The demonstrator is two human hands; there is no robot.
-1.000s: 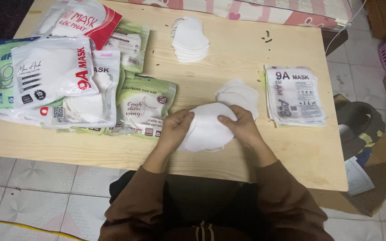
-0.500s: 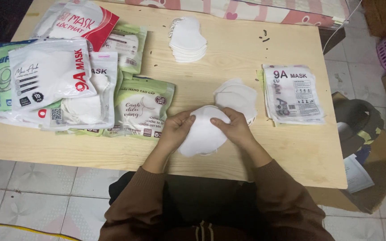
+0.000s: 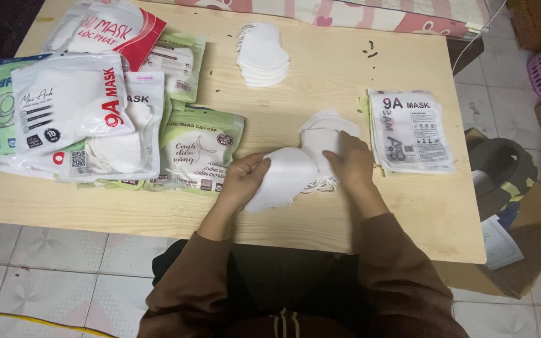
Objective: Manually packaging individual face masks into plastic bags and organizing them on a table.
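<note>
Head cam: left hand (image 3: 240, 179) has a pinching grip on a white mask (image 3: 281, 177). Right hand (image 3: 350, 161) lies flat, fingers loose, on the mask pile (image 3: 320, 134) just beside it on the counter (image 3: 320, 75).

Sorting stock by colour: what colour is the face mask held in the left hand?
Plain white, seen clearly in the head view: the face mask in the left hand.

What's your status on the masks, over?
Left hand holding white mask. Right hand on small mask pile. Packets close left; nothing blocking.
</note>
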